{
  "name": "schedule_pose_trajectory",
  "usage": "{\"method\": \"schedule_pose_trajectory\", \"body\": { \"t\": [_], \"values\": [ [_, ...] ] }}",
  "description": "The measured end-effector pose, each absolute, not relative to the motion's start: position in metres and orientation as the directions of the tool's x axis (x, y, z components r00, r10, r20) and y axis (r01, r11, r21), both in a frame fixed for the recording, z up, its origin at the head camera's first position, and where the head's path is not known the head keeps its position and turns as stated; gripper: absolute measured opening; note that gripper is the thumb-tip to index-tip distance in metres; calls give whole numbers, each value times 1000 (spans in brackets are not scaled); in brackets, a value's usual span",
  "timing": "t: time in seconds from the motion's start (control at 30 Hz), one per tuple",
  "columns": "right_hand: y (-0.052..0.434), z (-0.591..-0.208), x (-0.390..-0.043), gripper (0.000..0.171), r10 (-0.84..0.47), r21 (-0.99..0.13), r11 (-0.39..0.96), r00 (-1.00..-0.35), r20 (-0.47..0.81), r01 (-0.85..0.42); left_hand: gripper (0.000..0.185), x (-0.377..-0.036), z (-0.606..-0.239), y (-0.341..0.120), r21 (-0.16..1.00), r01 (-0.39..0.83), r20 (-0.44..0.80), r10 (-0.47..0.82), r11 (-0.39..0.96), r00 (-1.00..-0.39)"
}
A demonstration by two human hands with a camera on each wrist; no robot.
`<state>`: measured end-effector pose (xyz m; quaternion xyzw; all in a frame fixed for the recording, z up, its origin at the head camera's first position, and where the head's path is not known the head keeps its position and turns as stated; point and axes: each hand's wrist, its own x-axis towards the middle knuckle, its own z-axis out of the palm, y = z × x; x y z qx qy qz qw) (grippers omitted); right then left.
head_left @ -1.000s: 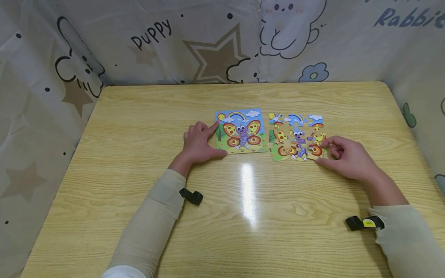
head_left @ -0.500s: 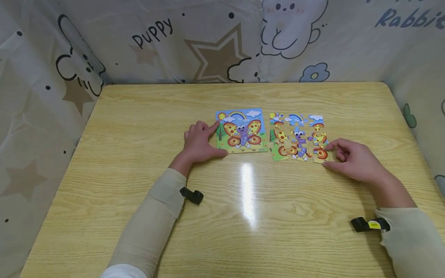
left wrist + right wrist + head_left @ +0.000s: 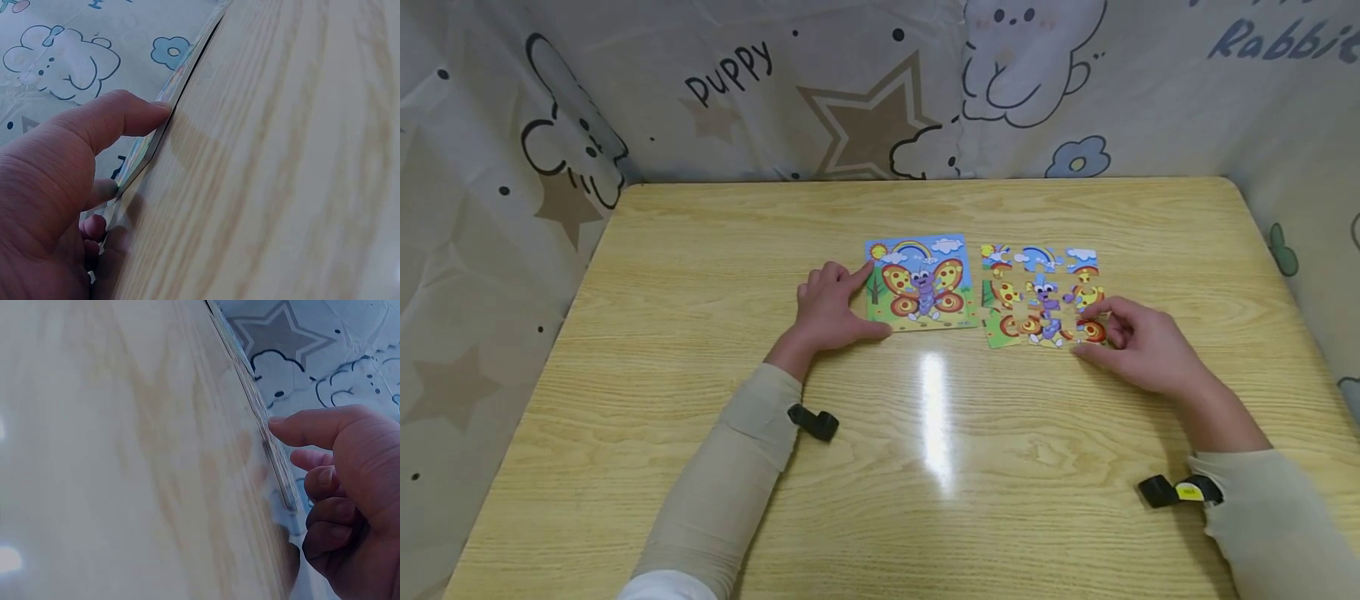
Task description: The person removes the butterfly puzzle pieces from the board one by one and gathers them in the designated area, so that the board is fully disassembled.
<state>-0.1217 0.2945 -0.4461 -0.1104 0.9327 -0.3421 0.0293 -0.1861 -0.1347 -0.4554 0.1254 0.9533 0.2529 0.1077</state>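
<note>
A square picture board (image 3: pixel 925 283) with a butterfly scene lies on the table in the head view. My left hand (image 3: pixel 831 308) touches it, index fingertip at its left side and thumb along its near edge. To its right, a butterfly jigsaw (image 3: pixel 1043 293) lies in rows with small gaps between pieces. My right hand (image 3: pixel 1146 346) pinches the near-right puzzle piece (image 3: pixel 1092 332), index at its far side and thumb at its near side. In the right wrist view the thumb (image 3: pixel 306 428) meets the low edge of the pieces; my other fingers are curled.
The wooden table (image 3: pixel 880 517) carries a bright light reflection in front of the board. Behind it hangs a printed cloth (image 3: pixel 850 92) with stars and animals, which also covers both sides. Each forearm wears a small black wrist camera (image 3: pixel 814 422).
My right hand shifted right with the near-right piece, then came back left over it; that piece now sits slightly farther right than before. My left hand and the board stay put.
</note>
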Motion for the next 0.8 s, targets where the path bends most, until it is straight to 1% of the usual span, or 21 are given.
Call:
{"method": "schedule_pose_trajectory", "body": {
  "t": [0.33,0.57,0.8],
  "values": [
    [275,-445,-124,38,-247,-624,756,-969,6,-197,109,-186,-455,-134,504,187,-140,294,843,-945],
    [272,-444,-125,31,-255,-604,770,-967,0,-203,108,-185,-453,-134,516,182,-131,287,837,-949],
    [275,-446,-125,31,-293,-601,764,-956,2,-235,109,-185,-454,-133,510,182,-138,289,841,-947]
  ]
}}
